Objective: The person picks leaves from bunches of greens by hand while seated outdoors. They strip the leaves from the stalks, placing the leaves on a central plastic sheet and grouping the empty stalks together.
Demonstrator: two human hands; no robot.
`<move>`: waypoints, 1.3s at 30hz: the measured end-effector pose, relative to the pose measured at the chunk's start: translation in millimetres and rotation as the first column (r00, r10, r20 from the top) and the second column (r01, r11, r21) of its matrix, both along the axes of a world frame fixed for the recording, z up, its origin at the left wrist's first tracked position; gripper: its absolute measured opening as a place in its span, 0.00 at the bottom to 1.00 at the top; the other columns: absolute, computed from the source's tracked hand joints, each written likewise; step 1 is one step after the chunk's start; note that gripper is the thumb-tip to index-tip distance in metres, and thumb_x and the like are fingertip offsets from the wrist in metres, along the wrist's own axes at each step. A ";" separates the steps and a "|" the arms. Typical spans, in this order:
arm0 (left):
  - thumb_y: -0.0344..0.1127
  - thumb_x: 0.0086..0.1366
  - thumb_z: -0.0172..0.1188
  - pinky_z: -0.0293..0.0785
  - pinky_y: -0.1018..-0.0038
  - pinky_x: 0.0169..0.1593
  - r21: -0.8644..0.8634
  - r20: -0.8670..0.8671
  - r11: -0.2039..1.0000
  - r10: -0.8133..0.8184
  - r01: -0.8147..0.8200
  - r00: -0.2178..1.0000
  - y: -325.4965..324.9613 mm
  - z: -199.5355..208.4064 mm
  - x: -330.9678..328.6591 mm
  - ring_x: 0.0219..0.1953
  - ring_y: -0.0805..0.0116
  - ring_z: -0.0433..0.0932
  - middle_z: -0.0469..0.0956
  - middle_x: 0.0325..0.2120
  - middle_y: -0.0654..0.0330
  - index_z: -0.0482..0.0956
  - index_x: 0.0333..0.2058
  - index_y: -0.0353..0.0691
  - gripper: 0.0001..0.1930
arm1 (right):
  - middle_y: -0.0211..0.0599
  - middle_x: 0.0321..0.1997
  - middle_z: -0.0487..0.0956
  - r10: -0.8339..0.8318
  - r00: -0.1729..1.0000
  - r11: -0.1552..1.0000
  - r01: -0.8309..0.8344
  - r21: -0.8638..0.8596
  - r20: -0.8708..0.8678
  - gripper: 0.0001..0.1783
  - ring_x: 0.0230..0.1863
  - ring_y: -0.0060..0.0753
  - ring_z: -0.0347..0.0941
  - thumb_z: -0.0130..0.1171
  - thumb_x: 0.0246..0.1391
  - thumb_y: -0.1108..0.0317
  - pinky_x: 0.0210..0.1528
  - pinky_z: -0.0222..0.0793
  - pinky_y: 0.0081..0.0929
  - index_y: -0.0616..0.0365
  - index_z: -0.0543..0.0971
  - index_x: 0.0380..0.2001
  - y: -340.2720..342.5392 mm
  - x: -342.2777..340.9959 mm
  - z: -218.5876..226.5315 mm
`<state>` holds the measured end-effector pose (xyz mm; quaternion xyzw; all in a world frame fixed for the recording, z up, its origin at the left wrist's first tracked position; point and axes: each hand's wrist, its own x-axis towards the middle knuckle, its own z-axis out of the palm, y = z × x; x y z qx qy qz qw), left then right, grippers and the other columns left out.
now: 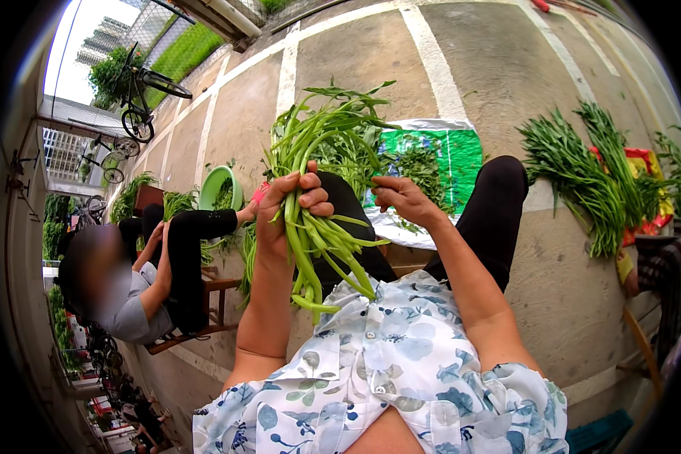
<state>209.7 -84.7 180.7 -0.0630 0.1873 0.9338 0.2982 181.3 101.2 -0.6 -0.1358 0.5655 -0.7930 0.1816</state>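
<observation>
A thick bunch of long-stemmed leafy greens (310, 219), like water spinach, is gripped upright in my left hand (299, 195). Its leaves spread above the fist, and the pale cut stems hang below toward my shirt. To the right of the bunch, my right hand (407, 200) is closed in a pinch. A thin green stem seems to show at its fingertips, mostly hidden by the fingers. Beyond both hands, a green and white plastic sheet (465, 155) lies on the ground between my knees, with loose leaves (416, 168) scattered over it.
Large bundles of greens (583, 174) lie at right by a red and yellow bag (643, 163). At left a seated person (140, 291) handles greens near a green basin (221, 188). Another person's leg (658, 265) shows at far right. Bicycles (140, 91) stand far left.
</observation>
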 end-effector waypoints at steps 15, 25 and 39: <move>0.31 0.63 0.45 0.64 0.75 0.32 0.009 -0.025 1.000 -0.009 0.009 1.000 -2.6 4.1 -0.7 0.25 0.73 0.67 0.71 0.27 0.62 0.66 0.44 0.34 0.12 | 0.35 0.31 0.76 -0.320 0.919 0.947 0.308 0.090 0.228 0.20 0.26 0.21 0.69 0.52 0.50 0.64 0.27 0.67 0.21 0.68 0.73 0.43 -4.2 0.1 -11.5; 0.32 0.64 0.43 0.65 0.74 0.33 0.012 -0.029 1.000 -0.021 0.022 0.999 9.2 7.7 5.5 0.25 0.73 0.68 0.71 0.28 0.62 0.65 0.45 0.34 0.13 | 0.44 0.49 0.73 -0.215 0.967 0.919 0.247 0.308 -0.134 0.32 0.38 0.26 0.72 0.60 0.48 0.57 0.39 0.69 0.24 0.67 0.67 0.52 -24.0 -2.7 11.1; 0.33 0.64 0.43 0.64 0.74 0.34 0.071 -0.041 0.995 -0.070 0.073 0.997 24.6 9.7 9.4 0.26 0.72 0.68 0.71 0.28 0.61 0.65 0.46 0.33 0.14 | 0.39 0.27 0.75 -0.228 0.938 0.941 0.282 0.190 -0.262 0.14 0.25 0.27 0.70 0.53 0.53 0.64 0.31 0.68 0.25 0.63 0.76 0.38 -40.7 -22.9 2.8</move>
